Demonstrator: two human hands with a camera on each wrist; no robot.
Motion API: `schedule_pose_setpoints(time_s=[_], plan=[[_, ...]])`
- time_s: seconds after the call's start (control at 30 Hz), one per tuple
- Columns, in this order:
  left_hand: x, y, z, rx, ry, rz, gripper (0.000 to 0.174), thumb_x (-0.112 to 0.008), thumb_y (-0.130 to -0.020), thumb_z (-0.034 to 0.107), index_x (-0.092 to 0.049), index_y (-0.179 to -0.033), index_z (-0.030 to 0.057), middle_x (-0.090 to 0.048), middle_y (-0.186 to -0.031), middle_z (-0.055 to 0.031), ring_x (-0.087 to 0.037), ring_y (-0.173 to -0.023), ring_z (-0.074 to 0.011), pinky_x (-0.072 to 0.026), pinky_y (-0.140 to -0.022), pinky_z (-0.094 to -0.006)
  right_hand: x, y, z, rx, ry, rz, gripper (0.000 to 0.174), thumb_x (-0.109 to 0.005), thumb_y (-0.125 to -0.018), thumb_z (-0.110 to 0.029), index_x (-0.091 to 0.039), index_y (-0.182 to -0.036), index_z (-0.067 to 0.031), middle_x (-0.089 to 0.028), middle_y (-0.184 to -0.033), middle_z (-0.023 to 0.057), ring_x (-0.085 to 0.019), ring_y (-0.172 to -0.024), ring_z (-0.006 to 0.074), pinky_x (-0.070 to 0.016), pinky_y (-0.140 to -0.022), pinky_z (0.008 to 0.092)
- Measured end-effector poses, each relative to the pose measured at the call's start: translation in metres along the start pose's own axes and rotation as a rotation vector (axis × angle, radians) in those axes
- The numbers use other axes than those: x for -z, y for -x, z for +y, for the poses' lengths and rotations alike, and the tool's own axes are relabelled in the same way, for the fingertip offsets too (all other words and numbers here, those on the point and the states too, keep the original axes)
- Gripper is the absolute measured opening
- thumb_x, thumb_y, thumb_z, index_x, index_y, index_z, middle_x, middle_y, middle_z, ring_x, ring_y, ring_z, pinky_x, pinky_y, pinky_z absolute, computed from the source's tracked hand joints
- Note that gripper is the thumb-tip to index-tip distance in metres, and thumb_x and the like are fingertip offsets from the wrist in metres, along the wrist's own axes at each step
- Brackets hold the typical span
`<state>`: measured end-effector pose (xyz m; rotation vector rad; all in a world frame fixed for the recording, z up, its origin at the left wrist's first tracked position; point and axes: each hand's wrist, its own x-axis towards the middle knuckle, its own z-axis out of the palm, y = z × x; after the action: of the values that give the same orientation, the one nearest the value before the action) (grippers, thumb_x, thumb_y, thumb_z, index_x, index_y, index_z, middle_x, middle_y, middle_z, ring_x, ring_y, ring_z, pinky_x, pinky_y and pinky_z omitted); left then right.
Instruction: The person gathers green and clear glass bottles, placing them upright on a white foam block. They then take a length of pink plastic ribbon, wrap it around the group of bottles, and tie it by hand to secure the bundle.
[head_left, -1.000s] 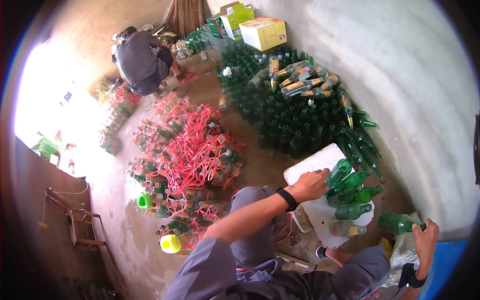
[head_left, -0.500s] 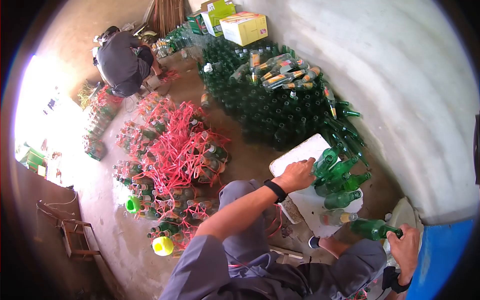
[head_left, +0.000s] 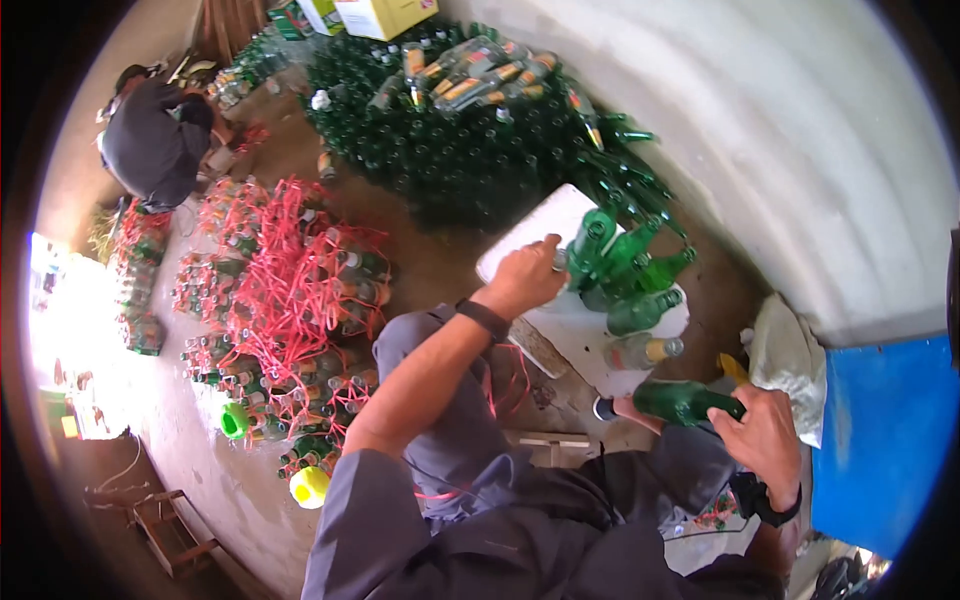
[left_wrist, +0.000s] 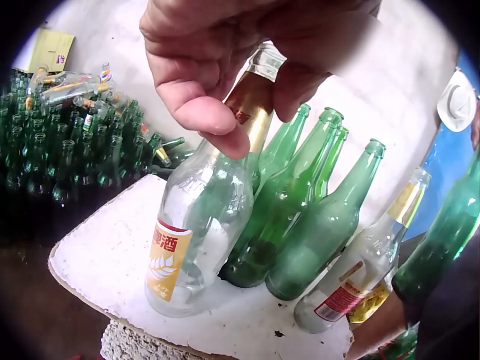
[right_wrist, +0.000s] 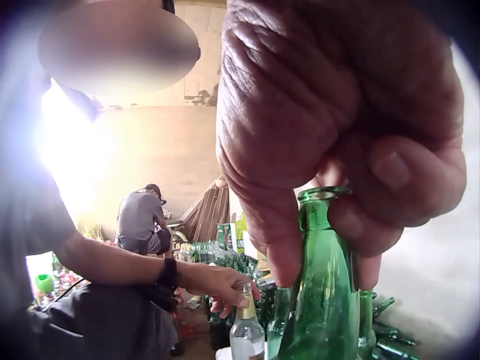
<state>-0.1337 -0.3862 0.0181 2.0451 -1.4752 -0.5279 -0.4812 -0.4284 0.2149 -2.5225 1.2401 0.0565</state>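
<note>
My left hand [head_left: 530, 273] grips a clear glass bottle [left_wrist: 196, 232] by its gold-wrapped neck, thumb on one side and fingers on the other. This bottle stands upright on a white slab [left_wrist: 97, 259], its yellow label facing the left wrist camera. Beside it on the slab are several green bottles [left_wrist: 304, 255] and a second clear bottle [head_left: 632, 352] with a gold neck. My right hand [head_left: 762, 438] holds another green bottle [head_left: 672, 401] by the neck, tilted over my lap near the slab's front edge. Its open mouth shows between my fingers in the right wrist view.
Bundled bottles with red plastic twine [head_left: 285, 290] spread over the floor at left. A large mass of green bottles [head_left: 450, 165] stands against the wall, clear ones lying on top. Another person [head_left: 155, 140] crouches far left. A blue panel [head_left: 880, 430] stands at right.
The right hand has brought the green bottle inward, closer to the slab's front and my lap. My left hand stays at the clear bottle's neck. The head view has turned right.
</note>
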Motion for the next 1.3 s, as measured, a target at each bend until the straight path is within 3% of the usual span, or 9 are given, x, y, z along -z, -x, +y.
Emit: schedule_pose_setpoints(time_s=[0.17, 0.27, 0.33, 0.43, 0.63, 0.9, 1.3], plan=[[0.002, 0.001, 0.002, -0.004, -0.002, 0.029, 0.044, -0.071, -0.081, 0.025, -0.057, -0.115, -0.0005, -0.069, -0.096, -0.0270, -0.067, -0.092, -0.0447, -0.0523, -0.078, -0.0524, -0.002, -0.002, -0.016, 0.024, -0.044, -0.081, 0.031, -0.078, -0.078, -0.018, -0.056, -0.067, 0.0017, -0.059, -0.061, 0.0199, -0.060, -0.058, 0.0421, -0.0445, -0.059, 0.0504], [-0.005, 0.001, -0.006, -0.040, -0.056, 0.037, 0.043, -0.064, -0.087, 0.031, -0.058, -0.121, 0.0055, -0.070, -0.089, -0.0232, -0.068, -0.088, -0.0422, -0.0534, -0.079, -0.0504, -0.005, -0.005, -0.028, 0.076, -0.028, -0.114, 0.031, -0.077, -0.078, -0.019, -0.056, -0.068, 0.0011, -0.059, -0.061, 0.0203, -0.060, -0.060, 0.0419, -0.0453, -0.059, 0.0507], [-0.005, 0.002, -0.005, -0.057, -0.045, 0.060, 0.037, -0.063, -0.088, 0.031, -0.060, -0.115, 0.0055, -0.070, -0.087, -0.0226, -0.068, -0.086, -0.0419, -0.0530, -0.078, -0.0504, -0.013, -0.008, -0.031, 0.202, 0.017, -0.031, 0.031, -0.079, -0.077, -0.018, -0.057, -0.067, 0.0019, -0.056, -0.056, 0.0181, -0.060, -0.055, 0.0394, -0.0438, -0.053, 0.0464], [-0.004, 0.001, -0.006, 0.014, 0.004, 0.007, 0.031, -0.065, -0.084, 0.026, -0.059, -0.101, 0.0010, -0.068, -0.095, -0.0239, -0.065, -0.092, -0.0443, -0.0516, -0.079, -0.0530, -0.020, -0.016, -0.047, 0.229, 0.012, -0.039, 0.032, -0.078, -0.078, -0.019, -0.057, -0.069, 0.0014, -0.057, -0.059, 0.0182, -0.061, -0.059, 0.0400, -0.0447, -0.055, 0.0476], [-0.005, 0.003, -0.008, -0.032, -0.031, 0.036, 0.028, -0.063, -0.086, 0.027, -0.062, -0.096, 0.0015, -0.068, -0.094, -0.0235, -0.066, -0.089, -0.0440, -0.0520, -0.078, -0.0528, -0.037, -0.046, -0.068, 0.342, 0.065, -0.074, 0.029, -0.070, -0.085, -0.021, -0.060, -0.074, 0.0040, -0.063, -0.069, 0.0237, -0.064, -0.066, 0.0425, -0.0501, -0.063, 0.0502], [-0.004, 0.002, -0.008, -0.040, -0.033, 0.030, 0.026, -0.062, -0.086, 0.026, -0.062, -0.095, 0.0020, -0.068, -0.092, -0.0231, -0.066, -0.088, -0.0440, -0.0519, -0.077, -0.0529, -0.079, -0.109, -0.076, 0.286, 0.020, -0.071, 0.035, -0.074, -0.081, -0.023, -0.062, -0.071, 0.0073, -0.060, -0.065, 0.0293, -0.063, -0.067, 0.0477, -0.0519, -0.065, 0.0509], [-0.005, 0.002, -0.013, -0.039, -0.045, 0.010, 0.028, -0.061, -0.088, 0.029, -0.065, -0.098, 0.0033, -0.069, -0.088, -0.0200, -0.066, -0.087, -0.0409, -0.0511, -0.077, -0.0505, -0.131, -0.157, -0.066, 0.159, -0.042, -0.004, 0.034, -0.075, -0.080, -0.021, -0.062, -0.073, 0.0091, -0.061, -0.069, 0.0320, -0.064, -0.071, 0.0477, -0.0526, -0.066, 0.0501]])
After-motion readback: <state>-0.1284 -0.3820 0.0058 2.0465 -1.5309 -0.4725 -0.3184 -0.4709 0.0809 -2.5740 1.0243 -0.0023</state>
